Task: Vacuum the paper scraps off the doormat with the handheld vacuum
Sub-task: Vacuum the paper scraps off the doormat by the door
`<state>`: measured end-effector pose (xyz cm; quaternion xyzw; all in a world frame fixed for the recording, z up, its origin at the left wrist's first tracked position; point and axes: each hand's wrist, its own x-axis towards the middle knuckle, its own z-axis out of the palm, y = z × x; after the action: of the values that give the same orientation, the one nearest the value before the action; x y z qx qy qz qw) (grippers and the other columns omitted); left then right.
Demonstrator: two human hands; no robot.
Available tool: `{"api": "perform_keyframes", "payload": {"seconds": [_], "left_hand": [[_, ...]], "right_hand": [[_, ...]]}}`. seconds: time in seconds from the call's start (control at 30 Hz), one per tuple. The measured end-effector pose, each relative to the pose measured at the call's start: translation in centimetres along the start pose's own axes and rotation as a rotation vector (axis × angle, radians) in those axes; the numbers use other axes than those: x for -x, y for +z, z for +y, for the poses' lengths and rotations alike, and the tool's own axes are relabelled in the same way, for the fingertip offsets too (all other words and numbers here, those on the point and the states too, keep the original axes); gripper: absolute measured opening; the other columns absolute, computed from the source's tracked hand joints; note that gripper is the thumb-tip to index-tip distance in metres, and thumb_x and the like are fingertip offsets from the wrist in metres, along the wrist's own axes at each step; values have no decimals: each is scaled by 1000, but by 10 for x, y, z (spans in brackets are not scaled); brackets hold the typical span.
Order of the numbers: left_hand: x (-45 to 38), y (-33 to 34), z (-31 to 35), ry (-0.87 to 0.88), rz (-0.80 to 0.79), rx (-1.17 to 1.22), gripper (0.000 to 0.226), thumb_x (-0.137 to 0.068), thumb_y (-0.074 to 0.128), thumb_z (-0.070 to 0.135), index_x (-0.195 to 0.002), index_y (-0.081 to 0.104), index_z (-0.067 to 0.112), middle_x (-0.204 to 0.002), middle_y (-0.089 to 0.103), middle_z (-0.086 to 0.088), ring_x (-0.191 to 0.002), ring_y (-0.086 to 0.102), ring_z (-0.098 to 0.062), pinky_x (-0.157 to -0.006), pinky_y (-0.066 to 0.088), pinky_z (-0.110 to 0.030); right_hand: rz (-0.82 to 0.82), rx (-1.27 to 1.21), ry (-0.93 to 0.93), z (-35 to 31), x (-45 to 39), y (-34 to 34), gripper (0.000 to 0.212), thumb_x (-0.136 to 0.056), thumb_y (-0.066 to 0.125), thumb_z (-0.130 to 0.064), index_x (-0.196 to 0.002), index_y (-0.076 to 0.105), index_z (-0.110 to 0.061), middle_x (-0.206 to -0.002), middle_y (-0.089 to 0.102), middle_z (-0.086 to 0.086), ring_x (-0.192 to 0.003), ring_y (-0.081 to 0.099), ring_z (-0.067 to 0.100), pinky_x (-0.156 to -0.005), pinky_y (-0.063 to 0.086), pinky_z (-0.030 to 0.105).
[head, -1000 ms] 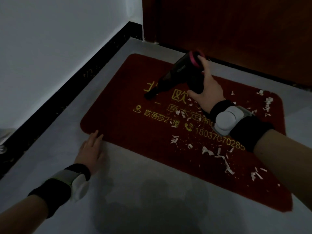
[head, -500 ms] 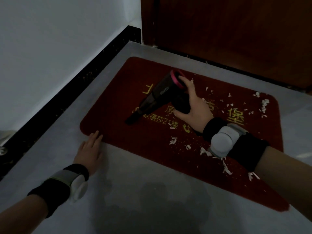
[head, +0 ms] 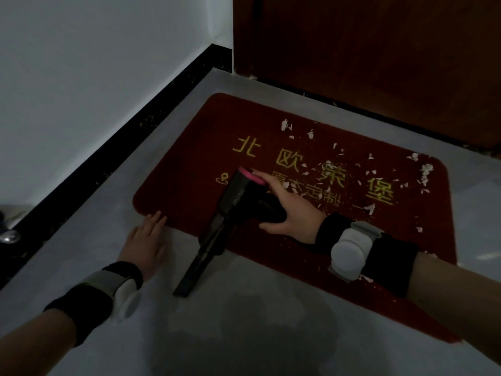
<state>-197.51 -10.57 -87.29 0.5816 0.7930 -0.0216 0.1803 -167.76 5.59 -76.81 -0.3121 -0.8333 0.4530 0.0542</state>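
Note:
A red doormat (head: 189, 164) with yellow characters lies on the grey floor before a door. White paper scraps (head: 423, 175) are scattered over its right and far parts. My right hand (head: 290, 213) grips the handle of a black handheld vacuum (head: 238, 196) with a pink ring at its rear. The vacuum's long nozzle (head: 193, 270) points toward me and its tip is over the bare floor past the mat's near edge. My left hand (head: 145, 242) lies flat on the floor, fingertips touching the mat's near left edge.
A brown wooden door (head: 379, 55) stands behind the mat. A white wall with a black skirting board (head: 108, 169) runs along the left. A metal object (head: 8, 236) shows at the far left edge. Grey floor (head: 244, 335) stretches toward me.
My right hand has swept the vacuum from the mat's far middle toward me, and its nozzle tip now passes the mat's near edge. My left hand has stayed in place.

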Motion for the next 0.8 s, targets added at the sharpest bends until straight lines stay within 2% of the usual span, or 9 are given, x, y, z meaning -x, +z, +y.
{"api": "perform_keyframes", "payload": {"seconds": [0.07, 0.13, 0.33, 0.43, 0.57, 0.8], "left_hand": [[0, 0, -1, -5, -4, 1, 63, -97, 40, 21, -151, 7, 13, -159, 1, -7, -146, 5, -25, -118, 12, -38], [1, 1, -2, -11, -7, 1, 63, -97, 40, 21, -151, 8, 13, -159, 2, -6, -146, 6, -25, -118, 12, -38], [-2, 0, -1, 4, -20, 1, 63, -97, 40, 19, -151, 8, 18, -159, 1, -5, -147, 3, -25, -118, 11, -39], [-8, -5, -2, 8, -20, 30, 61, -97, 40, 18, -151, 11, 23, -159, 4, -4, -146, 3, -26, -118, 12, -42], [-15, -8, -1, 17, -30, 28, 58, -99, 37, 20, -150, 11, 27, -159, 5, -1, -146, 2, -26, -118, 12, -42], [-25, -11, 9, 6, -82, 46, 53, -101, 31, 23, -150, 12, 31, -159, 4, 2, -146, 1, -25, -118, 11, -40]], "right_hand": [[30, -17, 21, 3, 1, 6, 93, -83, 71, -19, -144, 7, -45, -108, 65, 0, -85, 66, 13, -79, 56, 36], [83, -20, 27, 5, -1, 2, 92, -83, 71, -19, -143, 6, -47, -108, 64, 0, -82, 66, 15, -77, 56, 39], [402, 27, 96, 13, -7, -33, 93, -82, 71, -15, -148, 8, -35, -106, 63, -1, -80, 66, 13, -73, 57, 33], [598, 46, 163, 23, -8, -46, 92, -84, 69, -16, -148, 6, -36, -119, 60, 3, -94, 62, 15, -81, 51, 31], [805, 124, 244, 40, -7, -60, 92, -86, 67, -20, -147, 2, -42, -140, 49, 7, -117, 56, 25, -93, 49, 43], [958, 143, 489, 61, -26, -98, 92, -87, 64, -24, -148, -3, -39, -139, 48, 8, -116, 56, 32, -94, 47, 49]]}}
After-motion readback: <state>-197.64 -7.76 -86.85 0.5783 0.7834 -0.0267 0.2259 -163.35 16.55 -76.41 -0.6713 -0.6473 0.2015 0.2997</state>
